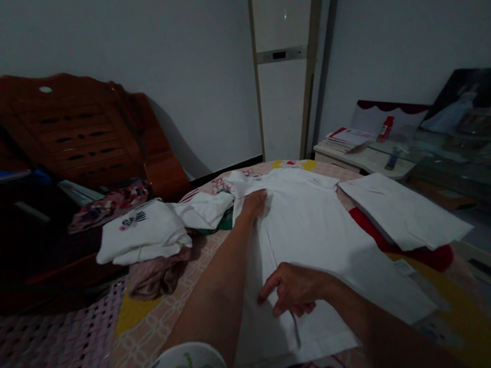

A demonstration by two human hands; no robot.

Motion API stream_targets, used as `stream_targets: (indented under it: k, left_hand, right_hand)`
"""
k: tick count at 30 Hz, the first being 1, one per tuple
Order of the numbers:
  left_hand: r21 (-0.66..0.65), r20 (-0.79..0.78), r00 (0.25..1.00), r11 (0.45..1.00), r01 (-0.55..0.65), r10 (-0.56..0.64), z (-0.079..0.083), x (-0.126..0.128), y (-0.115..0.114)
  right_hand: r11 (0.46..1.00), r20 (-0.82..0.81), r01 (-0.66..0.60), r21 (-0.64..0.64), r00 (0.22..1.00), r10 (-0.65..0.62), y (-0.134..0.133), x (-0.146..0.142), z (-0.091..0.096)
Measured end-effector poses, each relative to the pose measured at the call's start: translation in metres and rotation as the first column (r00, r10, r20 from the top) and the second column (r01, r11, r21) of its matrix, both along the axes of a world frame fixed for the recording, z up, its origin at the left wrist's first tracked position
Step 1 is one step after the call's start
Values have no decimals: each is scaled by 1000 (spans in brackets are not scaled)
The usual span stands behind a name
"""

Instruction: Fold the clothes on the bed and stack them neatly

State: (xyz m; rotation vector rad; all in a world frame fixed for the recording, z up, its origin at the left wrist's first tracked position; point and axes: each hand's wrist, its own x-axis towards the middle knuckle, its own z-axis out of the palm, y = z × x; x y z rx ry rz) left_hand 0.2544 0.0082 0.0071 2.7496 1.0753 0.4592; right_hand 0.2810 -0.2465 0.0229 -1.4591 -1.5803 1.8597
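A white T-shirt (311, 217) lies spread over a patterned round surface, its neck end away from me and its hem near me. A crease runs lengthwise down its left part. Up by the shirt's left shoulder, my left hand (254, 205) rests on the fabric, fingers pointing away from me and partly hidden. Lower down, my right hand (294, 288) is over the left part of the shirt, near the crease. Its index finger stretches out to the left, the other fingers loosely bent and apart, with no cloth visibly gripped.
Left of the shirt, a folded white garment with a print (141, 228) sits on a brownish-pink cloth (159, 273). Another folded white garment (403, 209) lies at the right. Beyond are a wooden chair (73, 130), a tall white cabinet unit (287, 102) and a glass-topped table (466, 164).
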Motion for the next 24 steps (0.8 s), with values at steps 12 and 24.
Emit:
stream_targets:
  k: [12, 24]
  left_hand:
    - [-4, 19, 999, 999, 48, -48, 12, -44, 1]
    - [154, -101, 995, 988, -2, 18, -11, -84, -36]
  right_hand:
    - [996, -43, 90, 19, 995, -89, -4, -1, 2]
    - [705, 161, 556, 441, 723, -671, -4, -13, -5]
